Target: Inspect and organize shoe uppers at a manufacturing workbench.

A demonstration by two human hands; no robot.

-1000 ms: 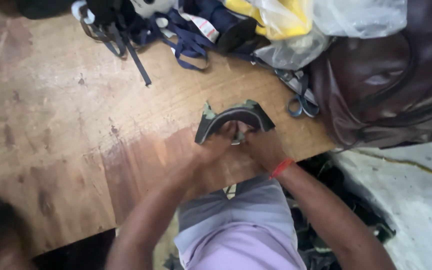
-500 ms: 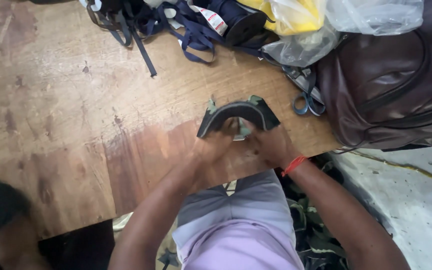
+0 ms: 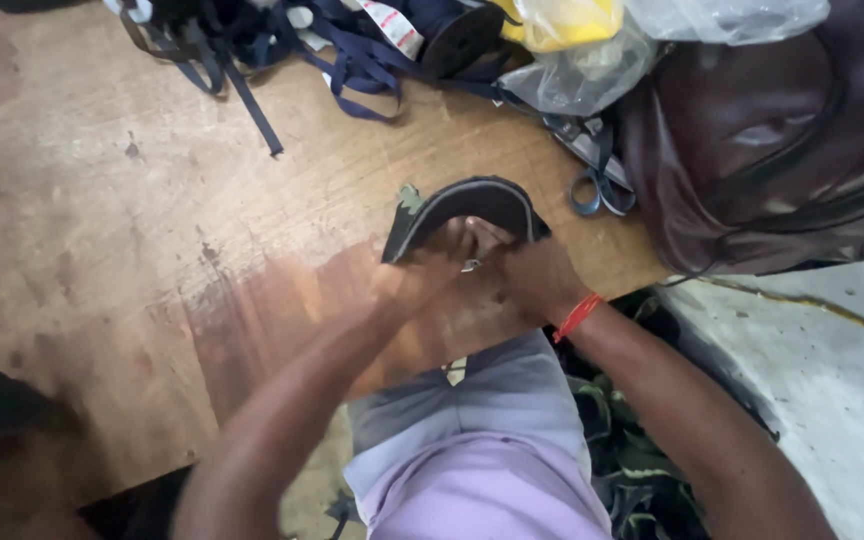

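Between the two hands, at the near edge of the wooden worktop (image 3: 152, 200), a curved dark strap piece (image 3: 467, 200) with a camouflage-patterned end is being worked. Compared with a second ago, the arch is lying a little flatter and the fingers of both hands have closed in tighter at its middle, so the work is looking concentrated on a small pale fitting (image 3: 470, 265) there, though the blur is making its kind impossible to tell.

The left hand (image 3: 417, 275) is curling shut over the strap piece's inner edge, and the right hand (image 3: 532, 275), with a red band (image 3: 578, 316) at its wrist, is pinching the same spot from the other side.

The strap piece's long axis is running side to side, from beyond the left hand across to beyond the right hand, with both ends bending down toward the person and the crown of the arch pointing away from them.

Beyond the hands, navy webbing straps (image 3: 252, 60) are lying in a heap; beyond the right hand, scissors (image 3: 592, 185) are resting beside a brown bag (image 3: 752, 150) and plastic bags (image 3: 572, 70).
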